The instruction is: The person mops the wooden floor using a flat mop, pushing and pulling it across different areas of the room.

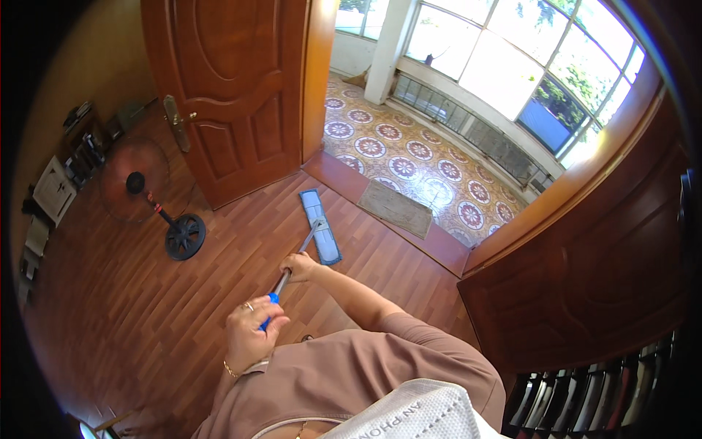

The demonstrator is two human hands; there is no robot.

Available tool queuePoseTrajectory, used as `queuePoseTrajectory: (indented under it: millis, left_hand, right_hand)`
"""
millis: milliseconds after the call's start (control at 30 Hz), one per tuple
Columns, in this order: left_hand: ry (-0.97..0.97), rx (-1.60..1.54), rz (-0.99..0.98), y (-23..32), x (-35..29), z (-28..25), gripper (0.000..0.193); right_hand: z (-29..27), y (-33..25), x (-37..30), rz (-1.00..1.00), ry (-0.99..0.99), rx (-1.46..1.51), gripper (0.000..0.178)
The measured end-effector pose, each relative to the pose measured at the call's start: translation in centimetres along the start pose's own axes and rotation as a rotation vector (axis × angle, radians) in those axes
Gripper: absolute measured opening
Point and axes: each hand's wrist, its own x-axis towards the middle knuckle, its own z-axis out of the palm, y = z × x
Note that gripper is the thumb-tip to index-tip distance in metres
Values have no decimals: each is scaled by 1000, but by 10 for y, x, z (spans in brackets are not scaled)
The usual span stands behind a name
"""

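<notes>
A flat mop with a blue rectangular pad lies against the wooden floor, its pad a short way in front of the doorway. My left hand, with a ring and a bracelet, is wrapped round the blue grip at the top of the mop's handle. Lower on the metal pole, my right hand is closed round it, with that arm reaching across from the right. The pole slants forward from my hands to the middle of the pad.
A standing fan is on the left, before an open brown door. Another door leaf stands at the right. A grey mat lies across the threshold, beyond it patterned tiles. Boxes and books line the left wall.
</notes>
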Motion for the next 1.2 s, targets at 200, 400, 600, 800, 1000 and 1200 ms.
queuePoseTrajectory:
  millis: [200,400,600,800,1000,1200]
  left_hand:
    - [-16,4,36,30,-9,-3,10]
    - [-73,-161,182,64,-21,-19,7]
    - [-220,-390,258,90,-30,-9,5]
    - [-446,-581,266,101,-48,42,7]
    - [-638,-674,411,138,-72,117,7]
    - [-829,-907,654,204,-88,160,19]
  right_hand:
    - [16,-27,-41,11,322,-18,13]
    - [11,-74,-115,129,306,-16,17]
    - [16,-93,-211,276,504,-26,12]
    - [43,-82,-316,575,617,-119,17]
    - [97,-89,-443,905,813,-200,29]
    - [158,-151,-534,1092,1168,-323,39]
